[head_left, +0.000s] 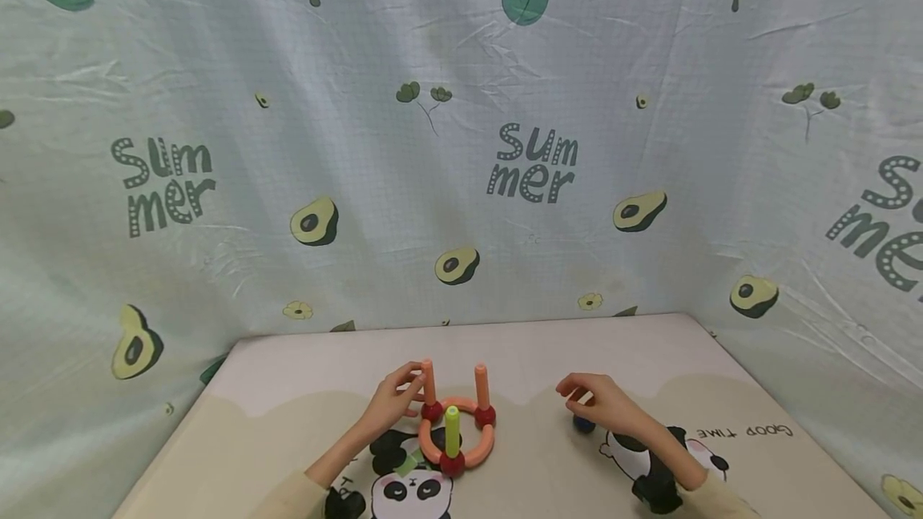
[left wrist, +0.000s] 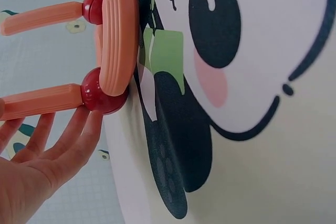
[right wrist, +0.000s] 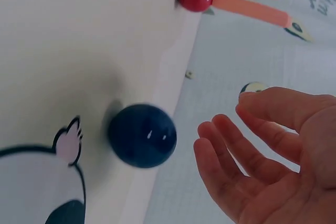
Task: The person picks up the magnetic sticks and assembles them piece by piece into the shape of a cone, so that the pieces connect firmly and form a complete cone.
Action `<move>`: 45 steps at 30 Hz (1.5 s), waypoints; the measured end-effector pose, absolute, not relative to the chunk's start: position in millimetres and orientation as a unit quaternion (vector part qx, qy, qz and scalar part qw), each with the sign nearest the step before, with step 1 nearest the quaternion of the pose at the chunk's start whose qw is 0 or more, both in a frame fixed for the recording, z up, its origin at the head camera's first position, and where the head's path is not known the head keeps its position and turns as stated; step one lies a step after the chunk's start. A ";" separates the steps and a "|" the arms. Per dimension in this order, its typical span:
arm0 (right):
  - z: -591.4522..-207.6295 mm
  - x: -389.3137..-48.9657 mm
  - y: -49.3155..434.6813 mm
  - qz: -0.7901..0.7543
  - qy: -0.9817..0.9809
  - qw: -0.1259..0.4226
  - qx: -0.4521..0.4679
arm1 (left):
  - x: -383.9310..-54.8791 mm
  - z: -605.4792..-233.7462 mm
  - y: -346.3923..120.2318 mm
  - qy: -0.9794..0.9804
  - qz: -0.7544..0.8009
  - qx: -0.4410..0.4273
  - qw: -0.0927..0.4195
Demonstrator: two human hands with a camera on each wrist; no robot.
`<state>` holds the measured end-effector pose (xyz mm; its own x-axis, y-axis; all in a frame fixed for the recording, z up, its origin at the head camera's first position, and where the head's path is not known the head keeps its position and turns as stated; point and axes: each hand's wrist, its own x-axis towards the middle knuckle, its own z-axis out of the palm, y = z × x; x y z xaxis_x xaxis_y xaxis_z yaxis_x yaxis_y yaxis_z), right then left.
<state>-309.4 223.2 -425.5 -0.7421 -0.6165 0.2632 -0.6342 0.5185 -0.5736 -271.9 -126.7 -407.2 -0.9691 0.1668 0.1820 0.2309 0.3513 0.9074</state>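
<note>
A ring-shaped toy frame (head_left: 481, 452) of orange curved pieces and red ball joints stands on the table. Two orange sticks (head_left: 481, 388) and one yellow-green stick (head_left: 452, 431) rise from its joints. At the back-left orange stick (left wrist: 44, 102), my left hand (head_left: 395, 397) holds on near the top, with lower fingertips right at the red ball (left wrist: 100, 92) beneath. My right hand (right wrist: 268, 156) hovers over a dark blue ball (right wrist: 143, 136) on the table, fingers loosely bent and nothing held. From the head view, the hand partly hides this ball (head_left: 583, 424).
The pale table (head_left: 548, 343) carries printed pandas (head_left: 411, 495) and lettering. A hanging cloth (head_left: 389, 183) with avocado and leaf prints surrounds it at the back and sides.
</note>
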 end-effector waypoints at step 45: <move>-443.5 -300.4 236.3 -0.016 -0.922 0.127 0.365 | -291.2 -434.1 -132.4 -0.831 -0.544 -0.113 0.024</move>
